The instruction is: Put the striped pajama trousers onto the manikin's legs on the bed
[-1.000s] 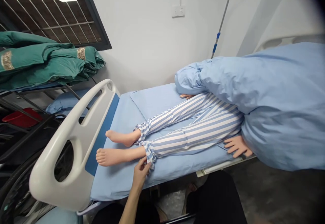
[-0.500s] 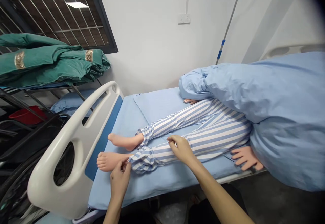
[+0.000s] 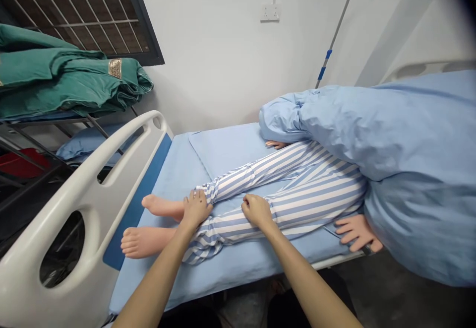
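A manikin in blue-and-white striped trousers [image 3: 316,201] lies on the bed, its two bare feet pointing left. My left hand [image 3: 198,208] is at the far ankle, its fingers closed over the gathered trouser cuff; the fingertips are partly hidden. My right hand [image 3: 256,211] is curled closed on the near leg's trouser cloth below the knee, fingertips out of sight. The near foot [image 3: 147,242] lies beside my left forearm, its trouser cuff bunched at the ankle. The far foot [image 3: 159,205] sticks out left of my left hand.
A blue quilt [image 3: 416,169] covers the manikin's upper body, with one manikin hand [image 3: 359,232] showing at its edge. The white footboard [image 3: 85,184] stands at left. Green folded cloths [image 3: 82,80] lie on a rack behind it. An IV pole [image 3: 334,35] stands by the wall.
My left hand has left the near ankle cuff and moved up and right to the far one. My right hand has curled tighter on the near leg. The view has shifted slightly.
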The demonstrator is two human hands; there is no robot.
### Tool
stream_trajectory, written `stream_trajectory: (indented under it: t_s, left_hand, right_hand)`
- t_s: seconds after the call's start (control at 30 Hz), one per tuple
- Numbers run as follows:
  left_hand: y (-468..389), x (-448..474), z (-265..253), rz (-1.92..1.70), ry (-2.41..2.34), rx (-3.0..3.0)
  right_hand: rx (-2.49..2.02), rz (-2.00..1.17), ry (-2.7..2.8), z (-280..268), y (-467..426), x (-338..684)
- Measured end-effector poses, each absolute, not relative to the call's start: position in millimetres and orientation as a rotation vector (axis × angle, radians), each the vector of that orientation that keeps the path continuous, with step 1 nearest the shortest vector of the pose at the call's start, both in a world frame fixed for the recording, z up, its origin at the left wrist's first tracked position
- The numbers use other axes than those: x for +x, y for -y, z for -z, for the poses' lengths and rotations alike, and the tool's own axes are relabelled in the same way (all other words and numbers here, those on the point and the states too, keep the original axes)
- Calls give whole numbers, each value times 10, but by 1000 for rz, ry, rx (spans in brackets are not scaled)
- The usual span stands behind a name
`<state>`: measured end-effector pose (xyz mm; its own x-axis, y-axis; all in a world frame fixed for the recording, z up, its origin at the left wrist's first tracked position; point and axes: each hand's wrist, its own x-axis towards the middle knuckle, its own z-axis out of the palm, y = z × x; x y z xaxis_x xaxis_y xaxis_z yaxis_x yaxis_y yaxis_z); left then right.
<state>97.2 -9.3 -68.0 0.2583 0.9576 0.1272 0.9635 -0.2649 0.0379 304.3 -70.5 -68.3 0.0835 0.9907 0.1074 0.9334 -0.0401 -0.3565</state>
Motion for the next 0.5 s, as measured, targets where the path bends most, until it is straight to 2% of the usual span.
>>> stream_trajectory:
  t_s: [0.23, 0.37, 0.5]
  left_hand:
    - [237, 504, 712, 57, 1692, -2288]
    - [252, 502, 667, 23, 1687, -2300]
    - [233, 533, 685, 47, 1702, -2315]
  right_hand:
    - [-2039, -310, 1896, 677, 687, 3035]
    - [-1689, -551, 1869, 647, 547, 2967]
    - [-1407, -641, 1769, 557, 234, 2605]
